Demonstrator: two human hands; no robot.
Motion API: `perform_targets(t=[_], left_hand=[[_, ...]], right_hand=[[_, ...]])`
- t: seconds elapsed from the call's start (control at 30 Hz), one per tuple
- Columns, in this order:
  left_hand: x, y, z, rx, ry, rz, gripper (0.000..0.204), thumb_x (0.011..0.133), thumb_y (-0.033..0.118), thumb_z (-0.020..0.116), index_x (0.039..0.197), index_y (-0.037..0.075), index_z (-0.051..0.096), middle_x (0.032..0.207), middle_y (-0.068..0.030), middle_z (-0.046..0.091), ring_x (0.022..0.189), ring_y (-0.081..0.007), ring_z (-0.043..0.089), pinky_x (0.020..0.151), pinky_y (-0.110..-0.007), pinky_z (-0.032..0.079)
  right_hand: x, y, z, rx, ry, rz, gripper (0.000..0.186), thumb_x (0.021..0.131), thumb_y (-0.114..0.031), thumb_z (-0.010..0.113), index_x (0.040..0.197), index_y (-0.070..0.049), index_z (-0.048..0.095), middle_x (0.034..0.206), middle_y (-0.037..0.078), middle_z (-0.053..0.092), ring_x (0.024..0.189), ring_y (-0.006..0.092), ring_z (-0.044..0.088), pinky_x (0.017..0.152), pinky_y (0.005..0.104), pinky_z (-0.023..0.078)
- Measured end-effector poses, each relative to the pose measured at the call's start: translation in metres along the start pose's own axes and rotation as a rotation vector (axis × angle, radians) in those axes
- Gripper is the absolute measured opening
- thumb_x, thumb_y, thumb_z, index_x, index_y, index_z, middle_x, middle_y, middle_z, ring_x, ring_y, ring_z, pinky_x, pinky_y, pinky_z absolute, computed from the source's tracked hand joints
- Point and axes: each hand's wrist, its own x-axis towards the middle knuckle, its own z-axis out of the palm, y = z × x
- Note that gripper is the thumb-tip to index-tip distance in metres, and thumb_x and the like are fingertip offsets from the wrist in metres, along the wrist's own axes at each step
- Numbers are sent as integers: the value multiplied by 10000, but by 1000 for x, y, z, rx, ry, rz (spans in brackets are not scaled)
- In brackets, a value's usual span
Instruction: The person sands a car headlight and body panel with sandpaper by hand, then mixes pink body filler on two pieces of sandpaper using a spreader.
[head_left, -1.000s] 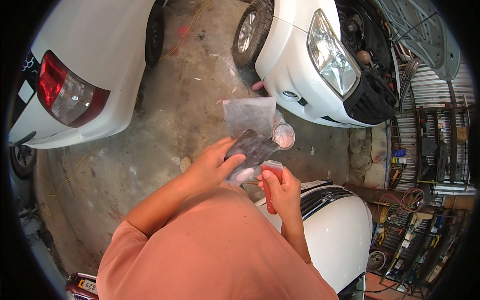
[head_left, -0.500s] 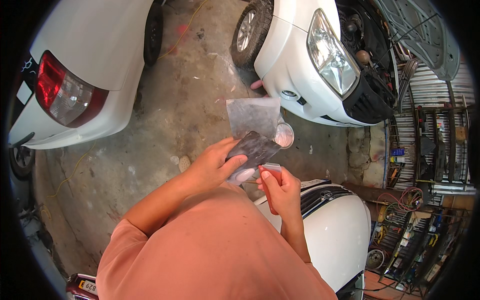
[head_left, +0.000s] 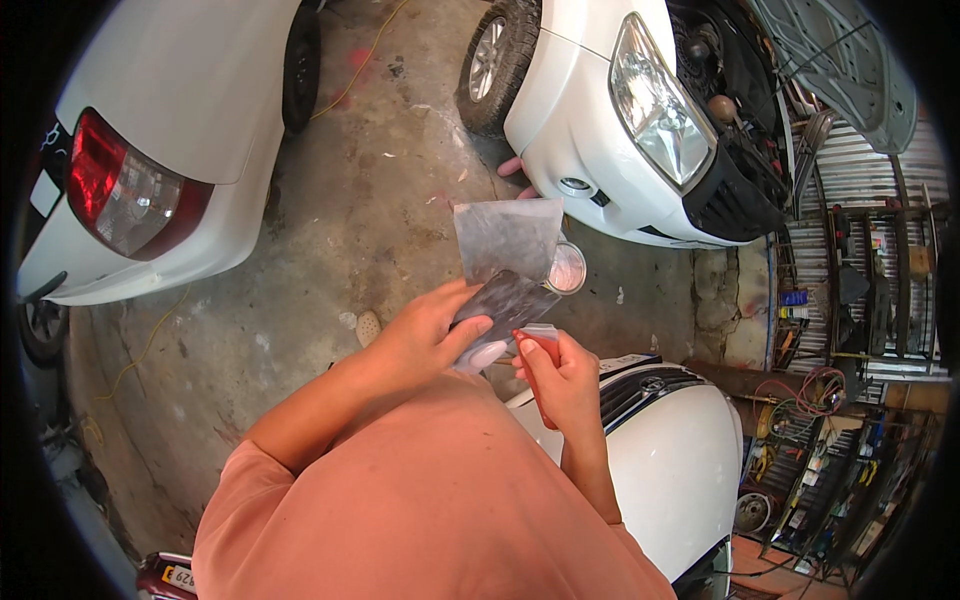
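My left hand (head_left: 425, 325) grips a dark grey, smudged flat plate (head_left: 512, 302), thumb on top and fingers underneath. A smooth blob of pale pink putty (head_left: 484, 354) sits at the plate's near edge. In my right hand (head_left: 574, 378) is a putty knife (head_left: 540, 362) with a red handle and a pale blade, close to the plate's right side. Whether the blade touches the plate I cannot tell. Just beyond the plate is a larger light grey sheet (head_left: 508, 235), beside an open round can (head_left: 568, 268) of pink paste. What supports these two is hidden.
A white car with a red tail light (head_left: 120, 185) stands at the left. Another white car (head_left: 570, 130), bonnet raised, is at the far right. A white bonnet (head_left: 670, 460) lies close by my right arm. Cluttered tool racks (head_left: 830, 480) line the right wall. A yellow cable (head_left: 150, 350) crosses the concrete floor.
The view has shifted slightly. My hands keep nearly the same pose, with the plate and putty knife still held; the putty blob sits almost where it was.
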Motion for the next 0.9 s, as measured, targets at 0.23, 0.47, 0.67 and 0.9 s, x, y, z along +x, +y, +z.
perform_targets(t=[0.23,0.47,0.67,0.9], left_hand=[[-4,-2,6,93,23,-17,417,992,174,622,1315,-83,567,1198,-228,641,1033,-407,626,914,-403,510],[3,-11,13,-96,72,-162,365,1009,172,600,1277,-75,573,1156,-174,670,988,-278,665,874,-350,520],[20,-43,14,-689,166,-510,342,1004,171,612,1277,-26,551,1137,-101,669,988,-176,664,869,-322,540],[55,-43,32,-677,159,-537,347,1001,162,607,1290,-22,549,1142,-96,669,991,-168,665,873,-331,554]], right_hand=[[1,-5,0,-99,-18,8,200,988,-136,648,1048,44,711,819,77,735,714,86,668,644,236,535],[2,-10,-9,-373,155,-264,190,952,-156,678,1003,24,710,790,112,732,652,158,686,602,318,520],[-18,-39,-57,392,357,-199,203,995,-155,642,1078,29,664,902,121,741,722,146,685,615,294,544],[5,17,-120,551,509,-280,300,1044,-234,579,1164,41,597,1025,167,729,915,213,715,825,321,572]])
